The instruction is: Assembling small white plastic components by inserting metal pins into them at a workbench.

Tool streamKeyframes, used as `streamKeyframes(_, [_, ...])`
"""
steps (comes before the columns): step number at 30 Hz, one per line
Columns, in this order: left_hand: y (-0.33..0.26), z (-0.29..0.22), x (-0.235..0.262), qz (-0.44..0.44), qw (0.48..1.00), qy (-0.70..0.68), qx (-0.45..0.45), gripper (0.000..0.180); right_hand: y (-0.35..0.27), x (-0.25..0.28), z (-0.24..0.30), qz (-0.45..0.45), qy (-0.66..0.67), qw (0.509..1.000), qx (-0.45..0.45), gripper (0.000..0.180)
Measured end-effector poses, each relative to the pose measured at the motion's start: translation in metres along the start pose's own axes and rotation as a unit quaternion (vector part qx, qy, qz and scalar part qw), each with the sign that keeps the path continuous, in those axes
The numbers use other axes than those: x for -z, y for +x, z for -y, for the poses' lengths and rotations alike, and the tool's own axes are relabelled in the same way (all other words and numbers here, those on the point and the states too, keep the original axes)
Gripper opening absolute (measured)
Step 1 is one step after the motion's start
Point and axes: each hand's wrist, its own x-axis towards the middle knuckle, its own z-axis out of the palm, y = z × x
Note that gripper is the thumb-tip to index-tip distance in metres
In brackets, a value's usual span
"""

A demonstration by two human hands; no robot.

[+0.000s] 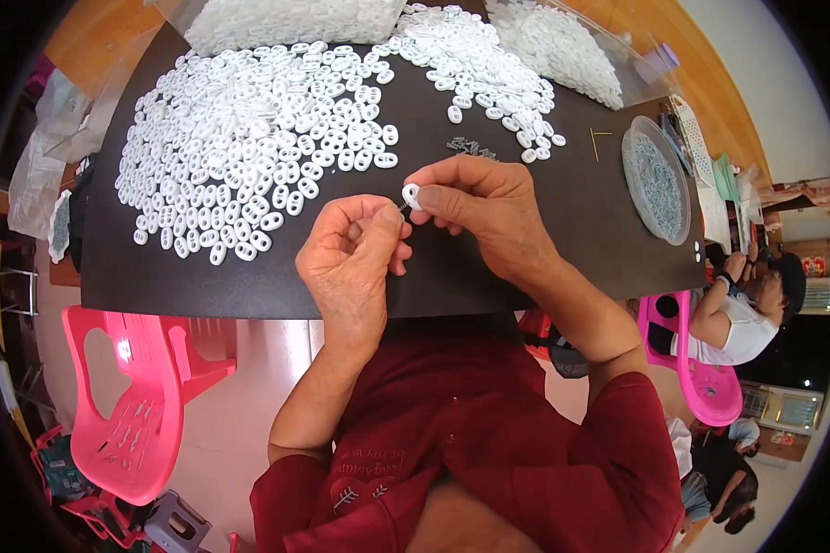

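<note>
Over the near part of the dark table, my two hands meet. My right hand [489,207] pinches a white oval plastic piece [411,195] with a hole in it between thumb and fingers. Close against that piece, my left hand [352,249] is closed with thumb and forefinger pressed together. A thin greyish bit shows at its fingertips, too small to make out. Just beyond my hands lies a little heap of small grey metal parts [470,147]. A wide spread of white two-holed oval pieces [240,138] covers the table to the left.
Another pile of white pieces [475,60] lies at the far middle, between clear bins. A round clear tub [631,175] of grey metal parts stands at right, near a thin L-shaped brass-coloured rod [596,138]. Pink chairs [129,396] flank the table; a person [738,309] sits at right.
</note>
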Motion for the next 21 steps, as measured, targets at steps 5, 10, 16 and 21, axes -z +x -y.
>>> streamKeyframes(5, [0.0004,0.0015,-0.0005,0.005,1.000,0.005,-0.004,0.009,-0.0001,-0.0022,-0.0025,-0.007,-0.018,0.999,0.036,0.016])
streamKeyframes(10, [0.0004,0.0012,0.0010,0.007,1.000,0.012,0.001,0.009,-0.0009,-0.0038,-0.0014,-0.016,-0.036,0.997,0.072,0.015])
streamKeyframes(16, [0.0005,0.0012,0.0010,0.002,1.000,0.018,0.001,0.008,-0.0017,-0.0037,-0.0017,-0.014,-0.055,0.995,0.077,0.015])
streamKeyframes(21, [0.0001,0.0013,0.0013,0.005,1.000,0.022,-0.001,0.009,-0.0025,-0.0042,-0.0060,-0.019,-0.047,0.994,0.092,0.014])
